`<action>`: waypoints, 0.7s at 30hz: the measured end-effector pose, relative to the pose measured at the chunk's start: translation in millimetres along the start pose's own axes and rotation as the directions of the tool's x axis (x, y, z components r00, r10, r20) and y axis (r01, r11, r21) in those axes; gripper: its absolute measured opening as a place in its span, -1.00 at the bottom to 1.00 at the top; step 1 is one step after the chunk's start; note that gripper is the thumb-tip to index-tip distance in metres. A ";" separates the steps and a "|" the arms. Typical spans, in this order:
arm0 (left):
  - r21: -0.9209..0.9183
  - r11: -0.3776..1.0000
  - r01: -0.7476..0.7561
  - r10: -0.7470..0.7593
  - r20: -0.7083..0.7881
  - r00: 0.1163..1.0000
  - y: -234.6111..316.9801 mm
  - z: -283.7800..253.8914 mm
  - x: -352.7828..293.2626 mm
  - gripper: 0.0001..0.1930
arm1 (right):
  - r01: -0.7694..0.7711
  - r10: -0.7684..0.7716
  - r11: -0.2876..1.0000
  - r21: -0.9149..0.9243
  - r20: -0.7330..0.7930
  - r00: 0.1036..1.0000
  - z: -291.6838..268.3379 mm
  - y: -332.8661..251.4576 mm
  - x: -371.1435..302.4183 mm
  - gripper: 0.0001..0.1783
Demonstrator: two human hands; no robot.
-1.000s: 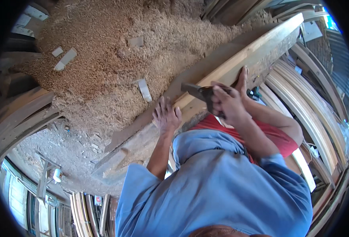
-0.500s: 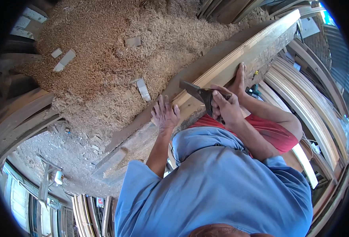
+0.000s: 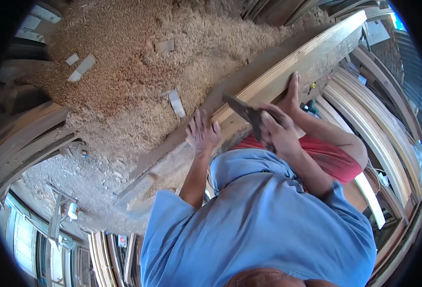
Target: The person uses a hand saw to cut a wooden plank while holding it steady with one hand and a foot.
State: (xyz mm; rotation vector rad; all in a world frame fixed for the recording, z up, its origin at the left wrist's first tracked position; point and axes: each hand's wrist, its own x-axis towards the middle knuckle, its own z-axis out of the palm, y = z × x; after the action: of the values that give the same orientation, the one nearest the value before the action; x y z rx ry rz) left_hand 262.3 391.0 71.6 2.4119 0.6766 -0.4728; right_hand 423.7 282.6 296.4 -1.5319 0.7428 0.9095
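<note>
My right hand (image 3: 275, 131) is wrapped round the dark handle of a handsaw (image 3: 241, 109). Blurred by motion, its dark blade points away to the upper left and lies across a long pale wooden board (image 3: 287, 71). The board runs from the middle of the view to the far right. At the board's near end, my left hand (image 3: 202, 133) rests flat with fingers spread and thumb against the wood. A thick, worn timber beam (image 3: 172, 165) supports the board. My bare foot (image 3: 293, 91) presses against the board's side, farther along it.
Sawdust and shavings (image 3: 125, 81) cover the floor beyond the beam, with pale offcuts (image 3: 176, 104) on top. Long curved planks (image 3: 364, 115) are stacked at the right, and more timber (image 3: 24, 134) lies at the left. A small wooden stand (image 3: 57, 210) is at lower left.
The handsaw and my right hand have shifted slightly, and the blade is more blurred. My left hand stays in place on the wood. The whole view has moved a little.
</note>
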 end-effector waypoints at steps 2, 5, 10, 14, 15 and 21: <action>0.029 1.000 -0.009 0.009 0.009 1.000 5.5 -2.2 6.5 -0.31 | 0.032 -0.032 0.999 -0.004 0.014 0.999 -7.8 -35.0 -33.5 -0.62; 0.074 0.997 -0.033 0.036 -0.039 0.999 2.5 4.5 0.7 -0.30 | 0.254 -0.254 0.967 0.009 0.066 0.965 -6.0 -70.1 -86.8 -0.58; 0.050 0.998 -0.040 0.043 -0.046 0.998 7.9 -4.0 -2.4 -0.30 | 0.601 -0.603 0.798 0.043 0.030 0.798 -24.2 -75.7 -88.5 -0.49; 0.078 0.996 -0.046 0.037 0.110 0.993 10.2 -10.2 -2.2 -0.17 | 0.734 -0.737 0.675 0.077 0.043 0.674 -40.8 -49.3 -54.4 -0.52; 0.082 0.996 -0.042 0.029 0.151 0.988 11.1 -11.1 -2.4 -0.12 | 0.745 -0.753 0.657 0.119 0.041 0.657 -42.1 -43.5 -47.7 -0.53; 0.062 0.997 -0.042 0.015 0.390 0.921 9.7 -30.0 11.4 0.08 | 0.732 -0.747 0.663 0.157 0.062 0.662 -67.0 -20.8 -37.2 -0.60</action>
State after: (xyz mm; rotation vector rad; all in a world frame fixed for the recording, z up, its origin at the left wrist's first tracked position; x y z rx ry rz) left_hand 282.1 406.8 93.5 2.2871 0.4527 -0.9468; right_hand 432.6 218.6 342.4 -1.4628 0.0248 0.3117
